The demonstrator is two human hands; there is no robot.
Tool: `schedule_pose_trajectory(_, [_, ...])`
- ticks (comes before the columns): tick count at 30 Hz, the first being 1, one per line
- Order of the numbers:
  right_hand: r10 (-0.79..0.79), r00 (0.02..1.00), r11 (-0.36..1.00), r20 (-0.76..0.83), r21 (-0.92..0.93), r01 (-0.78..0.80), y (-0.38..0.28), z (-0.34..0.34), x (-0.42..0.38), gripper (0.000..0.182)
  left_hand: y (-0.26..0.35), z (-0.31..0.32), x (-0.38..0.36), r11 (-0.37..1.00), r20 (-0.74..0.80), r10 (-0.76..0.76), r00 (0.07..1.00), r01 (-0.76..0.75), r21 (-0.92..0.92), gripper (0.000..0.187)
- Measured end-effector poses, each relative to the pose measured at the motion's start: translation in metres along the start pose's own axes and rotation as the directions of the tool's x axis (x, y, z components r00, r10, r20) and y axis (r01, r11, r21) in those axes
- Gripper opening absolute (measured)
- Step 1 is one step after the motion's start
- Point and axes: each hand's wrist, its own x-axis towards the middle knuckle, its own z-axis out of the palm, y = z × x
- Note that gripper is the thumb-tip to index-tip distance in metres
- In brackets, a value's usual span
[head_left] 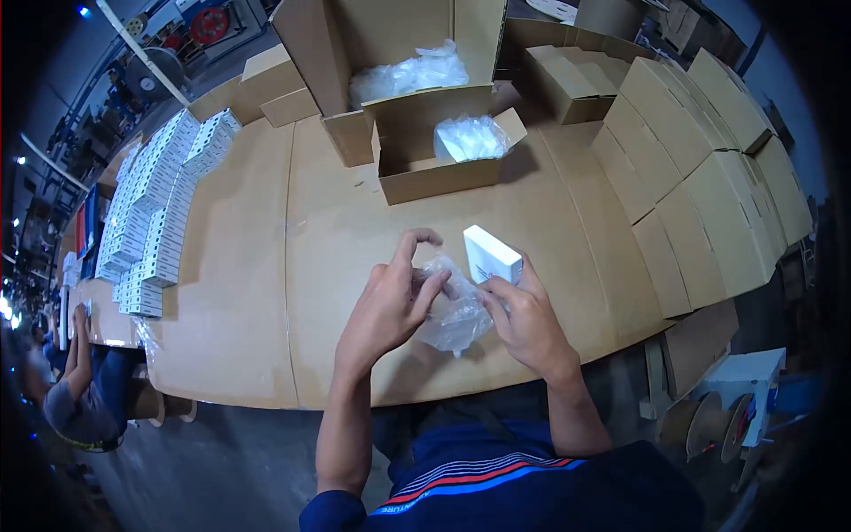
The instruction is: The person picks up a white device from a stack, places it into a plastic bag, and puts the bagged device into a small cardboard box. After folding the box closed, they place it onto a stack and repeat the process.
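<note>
In front of my body, a crumpled clear plastic bag (456, 324) hangs between my two hands above the cardboard-covered table (337, 204). My left hand (390, 297) is at the bag's left side, with its index finger curved and raised and its thumb against the plastic; the fingers are apart. A small white box (493, 255) is in my right hand (523, 324), tilted, its printed side partly covered by my fingers. The right thumb and index finger also touch the edge of the bag.
An open brown carton (443, 182) with a plastic bundle (472, 139) lies beyond my hands, before a taller carton (346, 142) holding plastic bags. Stacked small white boxes (146, 235) stand left, large cartons (700, 208) right. A seated person (84, 390) is at the far left.
</note>
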Motion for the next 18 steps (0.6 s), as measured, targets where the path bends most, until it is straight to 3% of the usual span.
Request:
schedule_pose_trajectory(3, [0.029, 0.999, 0.996, 0.030, 0.082, -0.031, -0.003, 0.001, 0.000, 0.014, 0.001, 0.001, 0.008, 0.997, 0.024, 0.058, 0.998, -0.057, -0.052, 0.061])
schedule_pose_trajectory(6, [0.097, 0.995, 0.994, 0.030, 0.051, -0.098, 0.004, 0.002, -0.005, 0.013, -0.009, 0.007, 0.013, 0.979, -0.127, 0.148, 0.981, -0.164, -0.123, 0.058])
schedule_pose_trajectory(10, [0.132, 0.991, 0.990, 0.000, 0.053, -0.132, 0.012, 0.001, -0.008, 0.012, -0.014, 0.006, 0.016, 0.977, -0.368, 0.173, 0.914, -0.206, -0.053, 0.053])
schedule_pose_trajectory(11, [0.145, 0.989, 0.989, -0.038, 0.045, -0.143, 0.012, 0.003, -0.009, 0.013, -0.014, 0.005, 0.013, 0.963, -0.413, 0.049, 0.909, -0.153, -0.223, 0.052])
schedule_pose_trajectory(14, [0.228, 0.961, 0.970, -0.156, 0.126, -0.210, 0.010, 0.011, -0.008, 0.013, -0.043, 0.024, 0.014, 0.905, -0.784, 0.023, 0.620, -0.347, -0.247, 0.057])
schedule_pose_trajectory(15, [0.266, 0.945, 0.957, -0.192, 0.172, -0.234, 0.010, 0.014, -0.008, 0.013, -0.045, 0.028, 0.003, 0.789, -0.675, -0.133, 0.725, -0.335, -0.515, 0.066])
schedule_pose_trajectory(16, [0.242, 0.947, 0.965, -0.213, 0.159, -0.211, 0.011, 0.017, -0.008, 0.014, -0.057, 0.035, 0.001, 0.806, -0.627, -0.067, 0.776, -0.328, -0.492, 0.067])
schedule_pose_trajectory(18, [0.195, 0.950, 0.976, -0.242, 0.141, -0.164, 0.012, 0.025, -0.008, 0.014, -0.048, 0.054, -0.016, 0.745, -0.444, -0.110, 0.889, -0.222, -0.629, 0.055])
